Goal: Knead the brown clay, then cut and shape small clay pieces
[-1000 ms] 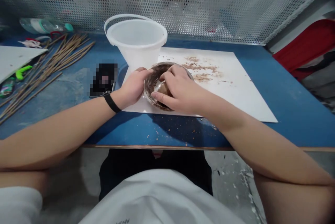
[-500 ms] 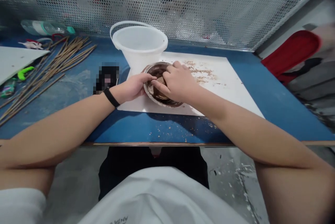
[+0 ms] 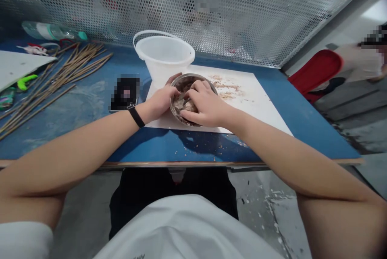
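Note:
A round metal bowl (image 3: 174,113), its inside smeared brown, sits on a white board (image 3: 261,107). My left hand (image 3: 161,101) grips the bowl's left rim, thumb over the edge and fingers on the outer side. Inside the bowl my right hand (image 3: 205,103) is curled over a pale brown, clay-like lump (image 3: 190,107), fingers on its far side and thumb on the near side. Part of the lump is hidden beneath that hand. A white bucket (image 3: 165,57) with a raised handle stands just behind the bowl.
Brown crumbs (image 3: 225,86) lie on the board's right part. To the left are a phone (image 3: 125,92), a bundle of thin sticks (image 3: 69,69), a plastic bottle (image 3: 54,31) and another white board (image 3: 22,67). A perforated metal screen (image 3: 248,17) bounds the blue table's back.
My right hand has shifted its fingers and thumb on the lump, and more pale material shows in the bowl. The whole view has swung slightly to the right.

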The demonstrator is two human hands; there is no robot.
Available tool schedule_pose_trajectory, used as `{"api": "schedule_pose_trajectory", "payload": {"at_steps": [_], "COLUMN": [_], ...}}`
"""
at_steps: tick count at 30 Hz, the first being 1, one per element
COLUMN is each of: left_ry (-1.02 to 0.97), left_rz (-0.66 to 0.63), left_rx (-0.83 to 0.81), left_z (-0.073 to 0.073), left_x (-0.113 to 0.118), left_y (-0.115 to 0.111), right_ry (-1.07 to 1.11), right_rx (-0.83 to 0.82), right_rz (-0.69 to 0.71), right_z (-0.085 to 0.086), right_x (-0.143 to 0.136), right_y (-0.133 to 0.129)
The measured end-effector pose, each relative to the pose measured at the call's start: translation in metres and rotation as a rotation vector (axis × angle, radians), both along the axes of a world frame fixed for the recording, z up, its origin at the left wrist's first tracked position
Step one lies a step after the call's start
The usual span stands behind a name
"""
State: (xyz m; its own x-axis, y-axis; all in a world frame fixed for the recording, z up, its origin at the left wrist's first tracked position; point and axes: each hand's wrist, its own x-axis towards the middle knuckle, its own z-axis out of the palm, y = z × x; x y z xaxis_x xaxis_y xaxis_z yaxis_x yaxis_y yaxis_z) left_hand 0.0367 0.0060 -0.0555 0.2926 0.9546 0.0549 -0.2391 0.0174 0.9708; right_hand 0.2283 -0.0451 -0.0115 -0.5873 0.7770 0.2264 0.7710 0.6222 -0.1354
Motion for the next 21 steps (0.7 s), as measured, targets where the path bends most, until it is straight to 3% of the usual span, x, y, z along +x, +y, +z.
{"api": "schedule_pose_trajectory", "payload": {"at_steps": [9, 13, 17, 21], "left_ry": [-0.037, -0.037, -0.015, -0.006], "left_rz": [-0.129, -0.07, -0.016, -0.018], "left_rx": [-0.275, -0.202, -0.043, -0.013], "left_z": [0.007, 0.004, -0.004, -0.008], "left_x": [-0.002, 0.0, 0.0, -0.002], "left_y": [0.001, 0.002, 0.003, 0.005], "right_ry": [-0.12, -0.136, -0.158, -0.089], "right_rx": [0.125, 0.159, 0.023, -0.088], "right_rz": [-0.246, -0.279, -0.16, -0.103], "right_z": [-0.011, -0.002, 0.01, 0.019], "right_x": [-0.02, -0.018, -0.015, -0.011], "right_y": [0.023, 0.026, 0.012, -0.001]}}
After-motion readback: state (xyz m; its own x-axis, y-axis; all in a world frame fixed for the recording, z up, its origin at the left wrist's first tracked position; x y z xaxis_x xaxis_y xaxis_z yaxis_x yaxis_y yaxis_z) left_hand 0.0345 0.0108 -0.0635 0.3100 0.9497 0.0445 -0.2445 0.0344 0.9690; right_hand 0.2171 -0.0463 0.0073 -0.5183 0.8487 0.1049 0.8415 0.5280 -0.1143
